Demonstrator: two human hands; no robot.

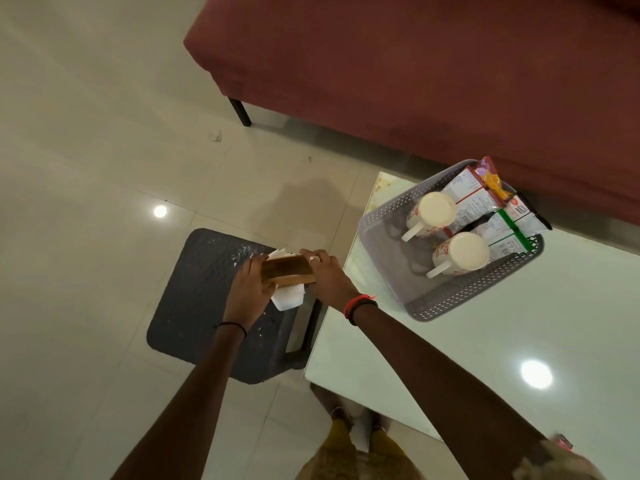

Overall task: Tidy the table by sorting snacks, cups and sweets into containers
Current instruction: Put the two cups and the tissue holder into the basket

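stool (194, 289) left of table (485, 358) | basket (450, 303) on table | cups (437, 210), snack packets (475, 199) in basket

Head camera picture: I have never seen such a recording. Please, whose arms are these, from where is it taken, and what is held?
There is no machine here. A person wears the camera on the head, so you look down along their own arms. The left hand and right hand grip a wooden holder with white napkins, above a dark stool. On the white table stands a grey basket holding two mugs and snack packets.
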